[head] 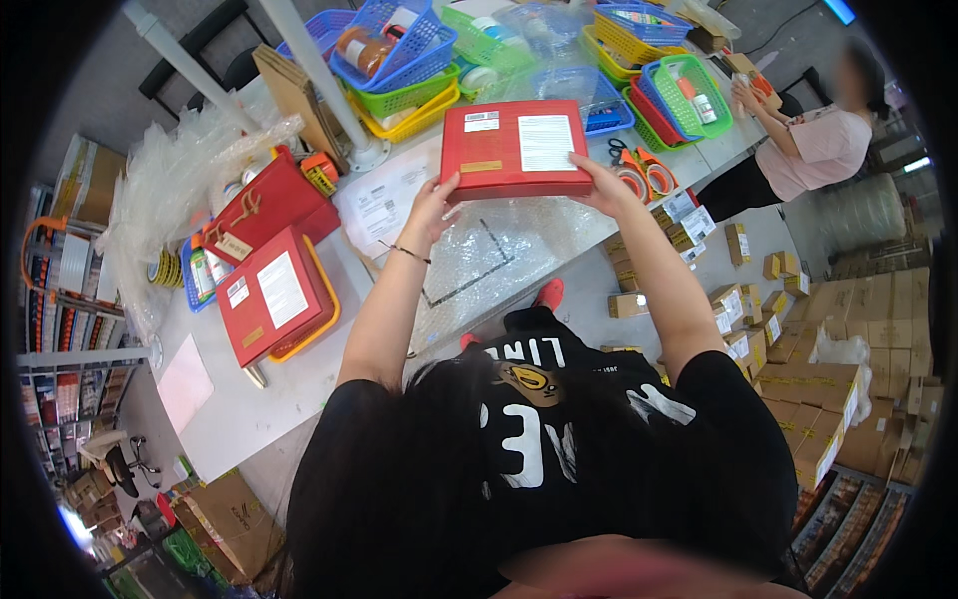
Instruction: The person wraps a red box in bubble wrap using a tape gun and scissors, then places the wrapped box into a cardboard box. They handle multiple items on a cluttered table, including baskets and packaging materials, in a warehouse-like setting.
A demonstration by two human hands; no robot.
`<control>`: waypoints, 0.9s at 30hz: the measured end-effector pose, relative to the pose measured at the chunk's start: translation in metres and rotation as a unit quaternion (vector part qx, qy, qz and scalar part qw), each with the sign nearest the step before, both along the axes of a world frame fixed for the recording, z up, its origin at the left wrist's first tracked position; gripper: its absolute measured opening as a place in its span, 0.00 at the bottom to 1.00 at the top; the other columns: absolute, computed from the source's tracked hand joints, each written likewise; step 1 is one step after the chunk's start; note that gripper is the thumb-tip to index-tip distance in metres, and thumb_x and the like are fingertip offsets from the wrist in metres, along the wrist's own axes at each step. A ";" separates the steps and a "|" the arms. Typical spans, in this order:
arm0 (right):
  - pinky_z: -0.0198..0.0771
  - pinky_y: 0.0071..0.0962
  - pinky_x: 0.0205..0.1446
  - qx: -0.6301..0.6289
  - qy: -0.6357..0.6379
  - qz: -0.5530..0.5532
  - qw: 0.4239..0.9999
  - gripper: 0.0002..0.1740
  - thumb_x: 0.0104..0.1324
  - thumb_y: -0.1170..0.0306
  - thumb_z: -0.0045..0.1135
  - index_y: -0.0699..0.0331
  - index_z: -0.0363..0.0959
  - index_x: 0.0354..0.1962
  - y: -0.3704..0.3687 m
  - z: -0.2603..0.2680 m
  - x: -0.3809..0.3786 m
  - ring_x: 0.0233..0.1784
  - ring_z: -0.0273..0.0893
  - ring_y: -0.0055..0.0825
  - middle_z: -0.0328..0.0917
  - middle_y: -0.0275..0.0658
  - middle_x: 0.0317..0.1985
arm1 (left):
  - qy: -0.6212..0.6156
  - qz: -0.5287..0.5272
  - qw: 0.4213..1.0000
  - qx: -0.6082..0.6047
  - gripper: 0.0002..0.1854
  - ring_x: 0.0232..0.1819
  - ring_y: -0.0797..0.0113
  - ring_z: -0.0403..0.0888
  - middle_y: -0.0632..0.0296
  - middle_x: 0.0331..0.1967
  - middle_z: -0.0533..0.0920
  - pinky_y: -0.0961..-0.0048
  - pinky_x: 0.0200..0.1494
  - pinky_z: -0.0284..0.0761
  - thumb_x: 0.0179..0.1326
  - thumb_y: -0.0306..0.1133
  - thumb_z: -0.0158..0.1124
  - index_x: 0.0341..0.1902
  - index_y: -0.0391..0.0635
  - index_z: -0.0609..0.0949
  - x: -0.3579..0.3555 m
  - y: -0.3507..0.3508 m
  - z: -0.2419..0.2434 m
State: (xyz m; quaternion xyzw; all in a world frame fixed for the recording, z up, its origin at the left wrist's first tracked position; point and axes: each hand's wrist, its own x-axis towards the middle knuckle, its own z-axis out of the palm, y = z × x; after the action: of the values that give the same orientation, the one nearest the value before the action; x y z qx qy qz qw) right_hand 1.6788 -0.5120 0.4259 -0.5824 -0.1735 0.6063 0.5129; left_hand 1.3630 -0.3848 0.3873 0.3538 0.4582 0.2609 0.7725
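Note:
A flat red box (486,146) with white labels and a small gold patch is held between my two hands above the table. My left hand (432,212) grips its near left corner, and my right hand (601,186) its near right corner. Below and nearer me, a sheet of bubble wrap (479,262) lies on the table. A second, similar red box (273,296) rests tilted on a yellow basket (334,299) to the left. Beside it is a red gift bag (273,198) with a tag. Printed papers (382,198) lie left of the held box.
Stacked plastic baskets (412,86) with bottles line the far side. Tape dispensers (647,176) and scissors (617,150) lie to the right. A metal post (322,75) rises from the table. Cartons (804,404) crowd the floor at right, where another person (812,146) stands.

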 end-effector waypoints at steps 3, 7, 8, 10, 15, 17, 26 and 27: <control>0.66 0.40 0.64 -0.027 0.008 0.003 1.000 0.33 0.64 0.47 0.64 0.54 0.70 0.61 0.025 -0.013 0.006 0.60 0.74 0.28 0.78 0.34 0.57 | -0.004 0.026 1.000 -0.004 0.33 0.58 0.62 0.72 0.65 0.56 0.76 0.52 0.62 0.66 0.62 0.54 0.71 0.65 0.54 0.71 0.009 0.021 -0.007; 0.70 0.43 0.60 -0.056 0.004 0.004 0.998 0.32 0.62 0.45 0.64 0.52 0.72 0.57 0.059 -0.012 -0.001 0.56 0.76 0.31 0.78 0.36 0.52 | 0.016 0.092 0.996 0.003 0.35 0.56 0.59 0.72 0.61 0.56 0.76 0.49 0.61 0.65 0.60 0.57 0.70 0.61 0.48 0.73 0.010 0.034 -0.007; 0.71 0.43 0.58 -0.077 0.009 0.008 0.997 0.31 0.61 0.45 0.64 0.51 0.72 0.57 0.068 -0.008 -0.001 0.54 0.76 0.32 0.78 0.37 0.51 | 0.021 0.109 0.994 0.002 0.35 0.55 0.59 0.72 0.60 0.55 0.76 0.49 0.60 0.65 0.59 0.59 0.70 0.59 0.46 0.74 0.010 0.036 -0.005; 0.75 0.44 0.54 -0.119 -0.001 0.032 0.992 0.29 0.61 0.44 0.59 0.56 0.73 0.50 0.084 0.005 0.004 0.41 0.80 0.34 0.79 0.40 0.42 | 0.050 0.130 0.990 0.011 0.37 0.49 0.62 0.75 0.58 0.49 0.75 0.46 0.59 0.66 0.56 0.65 0.69 0.52 0.43 0.76 0.008 0.044 0.004; 0.77 0.44 0.57 -0.188 0.021 0.107 0.976 0.26 0.65 0.43 0.54 0.60 0.74 0.37 0.111 0.039 0.019 0.27 0.78 0.31 0.79 0.38 0.29 | 0.132 0.061 0.989 -0.016 0.34 0.39 0.68 0.77 0.62 0.45 0.75 0.41 0.60 0.65 0.58 0.66 0.65 0.53 0.49 0.77 -0.001 0.069 0.037; 0.77 0.45 0.58 -0.177 0.021 0.132 0.975 0.26 0.66 0.43 0.55 0.59 0.74 0.43 0.108 0.046 0.018 0.29 0.79 0.31 0.79 0.39 0.33 | 0.150 0.035 0.988 -0.007 0.32 0.41 0.67 0.78 0.61 0.47 0.76 0.40 0.61 0.65 0.60 0.64 0.65 0.55 0.51 0.76 -0.004 0.070 0.045; 0.60 0.52 0.71 0.045 -0.027 0.211 0.976 0.48 0.65 0.64 0.68 0.50 0.48 0.76 0.033 0.037 0.037 0.68 0.67 0.33 0.70 0.38 0.64 | -0.001 -0.158 0.984 0.079 0.42 0.65 0.60 0.72 0.61 0.64 0.73 0.48 0.68 0.64 0.62 0.42 0.71 0.76 0.52 0.60 -0.046 0.027 0.036; 0.60 0.52 0.70 0.061 -0.036 0.213 0.975 0.51 0.63 0.67 0.69 0.50 0.46 0.77 0.032 0.034 0.040 0.68 0.68 0.32 0.70 0.38 0.65 | 0.016 -0.191 0.977 0.094 0.43 0.66 0.60 0.72 0.60 0.64 0.73 0.47 0.68 0.63 0.61 0.41 0.72 0.76 0.51 0.60 -0.046 0.027 0.035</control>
State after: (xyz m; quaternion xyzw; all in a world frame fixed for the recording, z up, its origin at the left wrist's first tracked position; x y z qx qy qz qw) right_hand 1.7183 -0.4805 0.4598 -0.5212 -0.3479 0.6687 0.4001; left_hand 1.3175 -0.3580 0.4223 0.5098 0.3680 0.1448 0.7640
